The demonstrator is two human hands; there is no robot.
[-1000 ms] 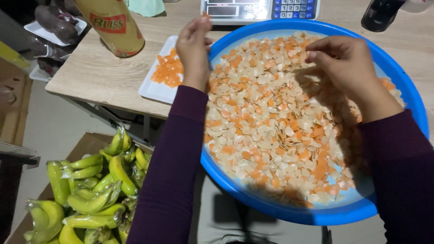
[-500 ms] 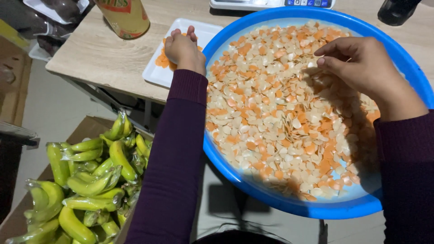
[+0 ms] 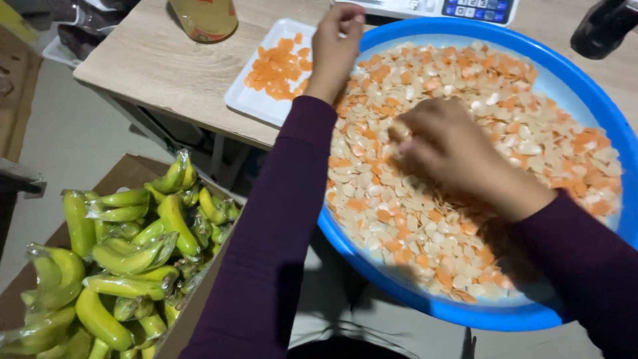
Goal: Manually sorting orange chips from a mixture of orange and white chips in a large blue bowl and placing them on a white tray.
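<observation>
Orange and cream slices [image 3: 465, 166] — thin, dry-looking chips — fill the blue basin [image 3: 601, 100], and the right hand [image 3: 458, 156] rests among them, fingertips drawn together as if pinching a piece, though the blur hides what they grip. The left hand [image 3: 335, 46] hovers at the basin's far rim, fingers curled loosely; whether it holds anything I cannot tell. Such slices look light and brittle — best nipped at the edges. Sorted orange bits lie on a white tray [image 3: 256, 103]. Wrapped green bananas [image 3: 126, 246] fill a box below.
</observation>
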